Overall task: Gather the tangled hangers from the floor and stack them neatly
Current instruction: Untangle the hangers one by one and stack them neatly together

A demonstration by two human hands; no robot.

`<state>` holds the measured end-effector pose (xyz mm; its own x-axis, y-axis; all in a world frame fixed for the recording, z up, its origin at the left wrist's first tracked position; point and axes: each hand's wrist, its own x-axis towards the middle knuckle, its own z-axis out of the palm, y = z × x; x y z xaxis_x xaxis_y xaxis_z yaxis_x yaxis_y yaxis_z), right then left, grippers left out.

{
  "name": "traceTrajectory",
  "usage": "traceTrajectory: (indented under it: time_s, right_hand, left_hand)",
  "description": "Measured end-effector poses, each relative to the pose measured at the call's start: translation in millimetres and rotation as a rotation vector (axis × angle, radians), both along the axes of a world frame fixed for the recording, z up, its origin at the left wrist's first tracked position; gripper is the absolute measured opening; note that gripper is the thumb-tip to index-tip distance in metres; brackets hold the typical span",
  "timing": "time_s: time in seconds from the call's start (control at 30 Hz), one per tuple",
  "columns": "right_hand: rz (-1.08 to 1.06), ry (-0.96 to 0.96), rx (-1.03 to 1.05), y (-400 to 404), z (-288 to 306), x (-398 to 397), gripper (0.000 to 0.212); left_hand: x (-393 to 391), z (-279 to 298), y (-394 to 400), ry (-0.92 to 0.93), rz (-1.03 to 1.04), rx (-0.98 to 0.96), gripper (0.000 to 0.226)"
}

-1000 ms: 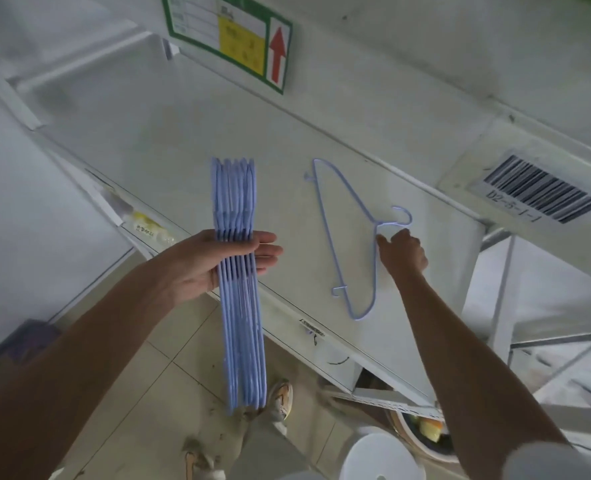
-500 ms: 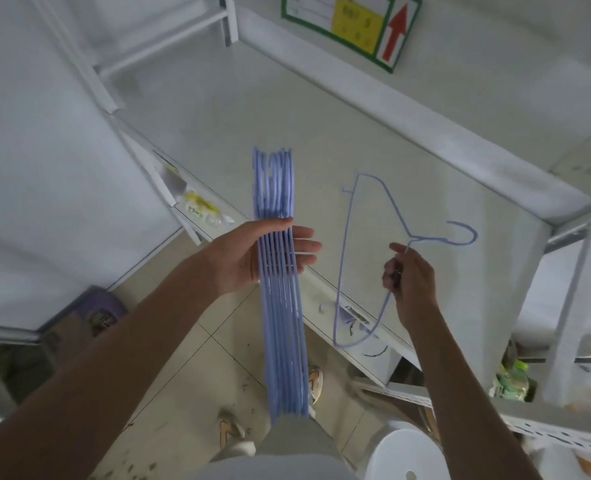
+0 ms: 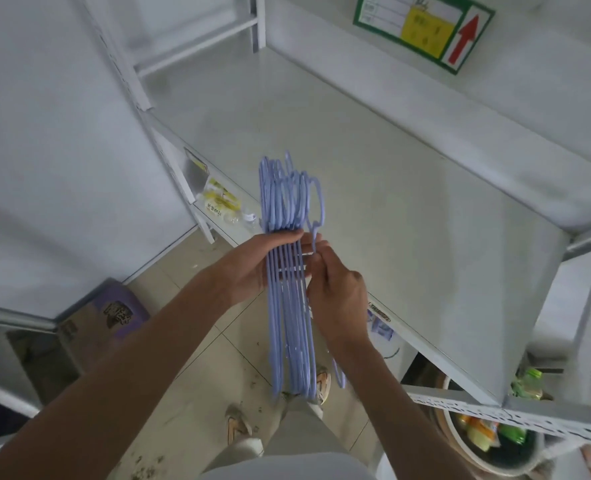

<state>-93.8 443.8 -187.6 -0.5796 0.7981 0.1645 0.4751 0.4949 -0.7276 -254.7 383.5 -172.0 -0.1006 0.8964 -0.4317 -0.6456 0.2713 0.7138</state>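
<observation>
Green-bordered sign [image 3: 422,29] with red up arrow, text unreadable

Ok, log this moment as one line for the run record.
left hand: grips hanger stack | right hand: pinches single hanger against stack | place: above shelf | step: adding hanger

Two hands are seen: a left hand [image 3: 252,268] and a right hand [image 3: 335,292]. One bunch of blue hangers [image 3: 287,306] is seen, held between them; about eight hangers can be counted, but they are pressed too close together to be sure. Two shoes [image 3: 322,382] are seen on the floor. One cardboard box [image 3: 103,323] is seen. One sign [image 3: 422,29] with one red arrow is seen. One green bottle [image 3: 529,382] is seen.
</observation>
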Motion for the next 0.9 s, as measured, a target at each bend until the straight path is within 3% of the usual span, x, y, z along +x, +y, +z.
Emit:
traceTrajectory:
  time_s: [0.07,0.13,0.23,0.33,0.4,0.67,0.9]
  right_hand:
    - [-0.045,-0.155,0.219,-7.3,-1.3,-7.2,0.027]
    - [-0.024,-0.193,0.18,-13.7,-3.5,-14.6,0.026]
    - [0.028,-0.066,-0.311,-18.9,-1.6,-21.6,0.032]
    - [0.103,0.077,-1.061,-32.8,5.4,-22.6,0.058]
    - [0.261,0.184,-1.373,-47.0,1.7,-13.5,0.069]
    - [0.533,0.245,-1.549,-81.6,-1.0,6.8,0.033]
    - [0.529,0.284,-1.6,-112.5,-2.4,32.1,0.028]
  left_hand:
    - [3.7,-2.2,-5.2,0.011,-0.018,0.025,0.044]
    - [6.5,-7.3,-11.2,0.007,-0.008,0.044,0.039]
    - [7.7,-14.1,-22.4,0.01,0.039,0.078,0.037]
    - [10.2,-15.6,-34.9,0.021,0.087,0.133,0.042]
    - [12.5,-14.4,-41.2,0.011,0.117,0.173,0.042]
    - [2.9,-7.6,-71.4,0.031,0.029,0.151,0.032]
    - [7.3,5.1,-106.4,-0.276,-0.171,0.202,0.055]
